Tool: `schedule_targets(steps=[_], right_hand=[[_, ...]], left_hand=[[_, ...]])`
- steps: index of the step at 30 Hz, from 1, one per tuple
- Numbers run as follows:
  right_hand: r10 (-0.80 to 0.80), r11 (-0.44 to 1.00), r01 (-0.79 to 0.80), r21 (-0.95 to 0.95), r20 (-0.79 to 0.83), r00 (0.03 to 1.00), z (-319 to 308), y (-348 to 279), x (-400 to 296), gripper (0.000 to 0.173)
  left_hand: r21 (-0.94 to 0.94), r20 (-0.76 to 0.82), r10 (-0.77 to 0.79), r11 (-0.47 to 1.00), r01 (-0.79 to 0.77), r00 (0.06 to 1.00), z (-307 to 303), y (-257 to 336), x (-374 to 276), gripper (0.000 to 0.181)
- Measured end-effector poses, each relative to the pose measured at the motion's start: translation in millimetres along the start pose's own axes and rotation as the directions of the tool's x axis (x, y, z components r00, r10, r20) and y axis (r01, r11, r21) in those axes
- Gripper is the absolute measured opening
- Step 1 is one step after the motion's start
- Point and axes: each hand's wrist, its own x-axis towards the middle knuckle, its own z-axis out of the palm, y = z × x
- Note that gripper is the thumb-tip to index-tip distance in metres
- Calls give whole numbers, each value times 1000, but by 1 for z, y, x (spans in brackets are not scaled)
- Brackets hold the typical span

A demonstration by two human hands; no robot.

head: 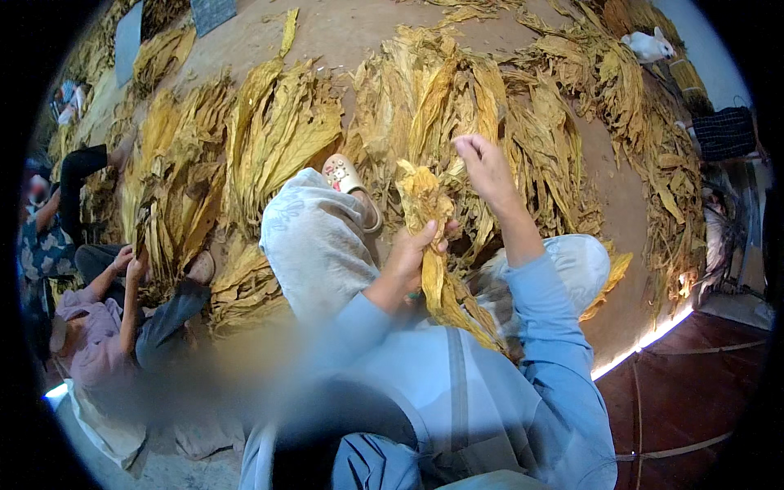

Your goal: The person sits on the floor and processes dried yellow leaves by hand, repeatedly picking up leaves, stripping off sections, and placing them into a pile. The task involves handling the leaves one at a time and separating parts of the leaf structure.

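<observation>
My left hand (411, 254) grips a bunch of dried yellow tobacco leaves (433, 285) around its upper part. The crumpled end of the bunch points up and away from me, while its long leaf blades hang toward my lap. To the right and farther forward, my right hand (487, 168) is raised with its fingers curled together, apart from the bunch. Nothing shows between those fingers. Beneath and beyond it lies a broad heap of dried tobacco leaves (422, 92) on the floor.
My clog (346, 174) rests between leaf piles (285, 131). At left, a seated person (98, 331) handles leaves; another person (46, 245) sits beyond. A white animal (649, 46) is at the far right, above more leaves (664, 177). Dark red metal panels (692, 380) stand at lower right.
</observation>
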Motion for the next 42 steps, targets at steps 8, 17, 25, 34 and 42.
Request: schedule_targets(steps=[8,17,25,34,42], right_hand=[[154,987,-158,7,195,969,6,0,-59,26],[-280,919,207,-336,-188,941,25,6,-44,13],[387,899,-429,84,306,870,-10,30,-37,60],[159,944,-314,104,689,707,-38,34,-180,82],[206,946,-321,40,690,694,-82,29,-203,54]], left_hand=[[71,-109,67,996,-59,992,4,-8,8,23],[242,-138,77,969,-42,987,-4,-6,9,21],[-99,-170,108,987,-127,979,-6,19,14,26],[-170,-202,240,946,-276,949,-35,40,31,34],[-203,-163,278,930,-308,947,-17,70,29,29]])
